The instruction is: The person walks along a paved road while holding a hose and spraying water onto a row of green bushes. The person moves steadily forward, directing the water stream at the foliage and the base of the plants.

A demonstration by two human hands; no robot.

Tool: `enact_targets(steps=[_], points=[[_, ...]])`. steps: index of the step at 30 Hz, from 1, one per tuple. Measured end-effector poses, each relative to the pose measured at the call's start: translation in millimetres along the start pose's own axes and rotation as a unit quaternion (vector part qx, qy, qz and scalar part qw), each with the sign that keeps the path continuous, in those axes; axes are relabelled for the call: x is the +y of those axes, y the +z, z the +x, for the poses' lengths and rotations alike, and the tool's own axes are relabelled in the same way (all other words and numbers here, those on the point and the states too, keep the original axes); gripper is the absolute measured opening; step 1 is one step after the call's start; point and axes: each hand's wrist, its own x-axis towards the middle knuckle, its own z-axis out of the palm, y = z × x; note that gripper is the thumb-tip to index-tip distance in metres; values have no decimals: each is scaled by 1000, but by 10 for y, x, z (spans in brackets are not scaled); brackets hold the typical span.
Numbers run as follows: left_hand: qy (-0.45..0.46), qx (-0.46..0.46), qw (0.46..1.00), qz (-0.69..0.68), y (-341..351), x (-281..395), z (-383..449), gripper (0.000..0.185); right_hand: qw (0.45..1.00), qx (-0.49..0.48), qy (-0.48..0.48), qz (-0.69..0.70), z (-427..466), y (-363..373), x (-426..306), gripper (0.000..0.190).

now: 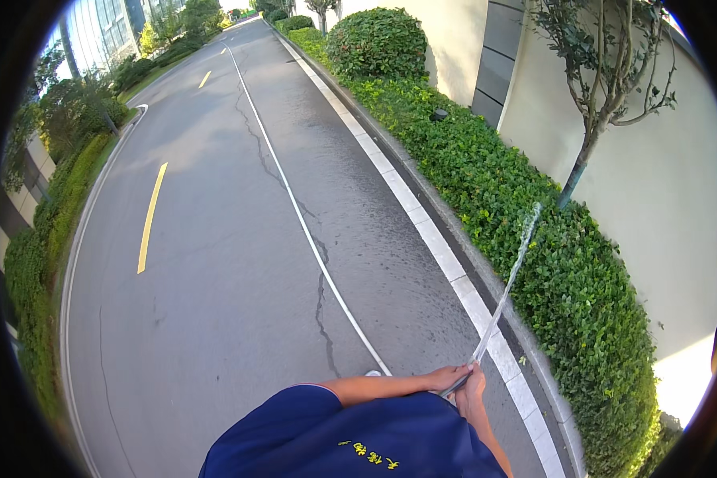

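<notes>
Both of my hands are close together in front of my body, gripping the end of a hose (452, 389). My left hand (448, 378) reaches across from the left and closes around it near the outlet. Just to its right, my right hand (471, 386) is wrapped about the same end, fingers at the mouth. A jet of water (509, 285) shoots out, over the kerb, towards the low hedge (564, 272) near the foot of a small tree (582, 156). A long white hose (306, 227) lies along the road; my left arm hides its near end.
The asphalt road (215, 251) bears yellow dashes and a crack. White paving blocks (419, 215) and a raised kerb (475, 258) border the hedge. Behind stand a rounded shrub (377, 43) and a pale wall (672, 197). Another hedge (74, 164) lines the left side.
</notes>
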Motion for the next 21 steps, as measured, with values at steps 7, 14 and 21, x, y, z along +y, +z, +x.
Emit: enact_targets(steps=[7,14,21], points=[[27,-22,999,-20,-173,-227,113,62,999,-20,20,-24,-4,174,14,28],[57,9,998,-39,-137,-383,175,61,998,-33,7,-47,88,82,40,29],[80,34,996,-27,-86,-324,143,58,996,-30,31,-72,111,45,9,28]])
